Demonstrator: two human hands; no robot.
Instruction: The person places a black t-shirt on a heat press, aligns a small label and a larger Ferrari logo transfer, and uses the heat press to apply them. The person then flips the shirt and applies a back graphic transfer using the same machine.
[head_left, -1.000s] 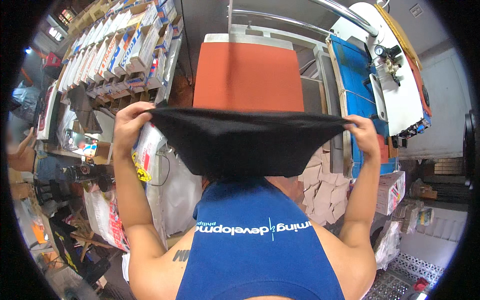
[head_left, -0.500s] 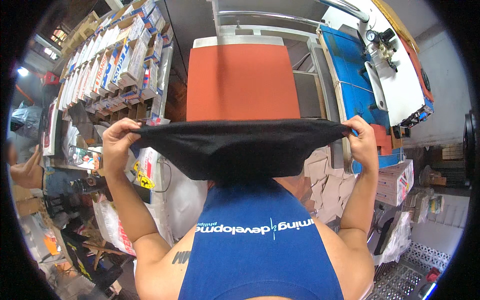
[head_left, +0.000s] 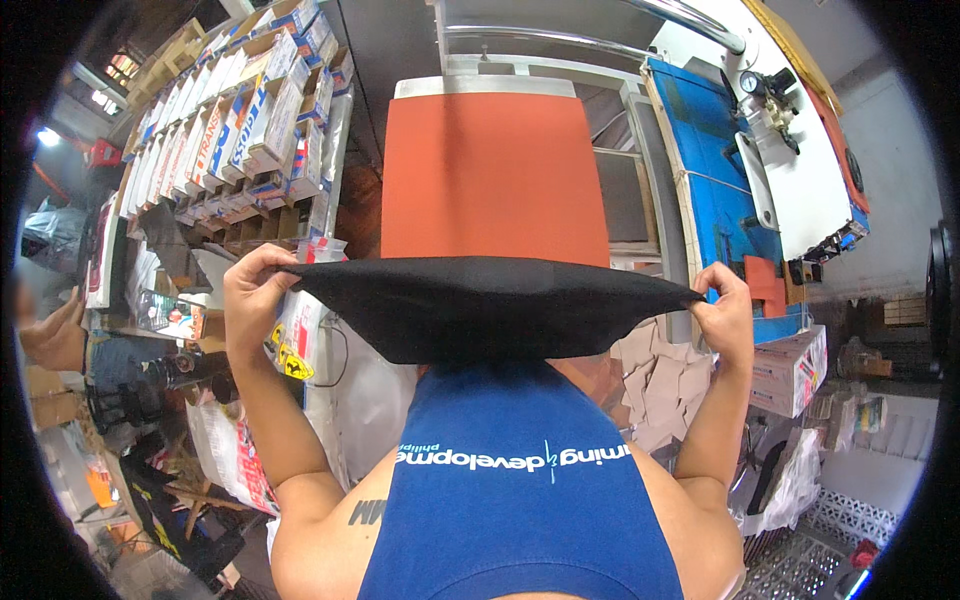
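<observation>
A black cloth (head_left: 490, 310) is stretched between my two hands in front of my chest, its upper edge nearly straight and its middle sagging toward me. My left hand (head_left: 258, 290) pinches its left corner, and my right hand (head_left: 724, 305) pinches the right one, thumbs and fingers closed. Just beyond the cloth lies a flat orange-red pad (head_left: 490, 170) on a pale board (head_left: 488, 86); the cloth hides the pad's near edge. Whether the cloth touches the pad I cannot tell.
Left stands a rack of long cardboard boxes (head_left: 235, 140). On the right are a blue panel (head_left: 700, 150) and a pressure gauge (head_left: 750, 82) with fittings. Brown cardboard pieces (head_left: 660, 375) lie below my right hand. Another person's hand (head_left: 58, 330) shows at far left.
Both hands have come slightly down in the picture, toward me, with the cloth. My left hand has shifted a little to the right. The cloth's upper edge now looks smoother.
</observation>
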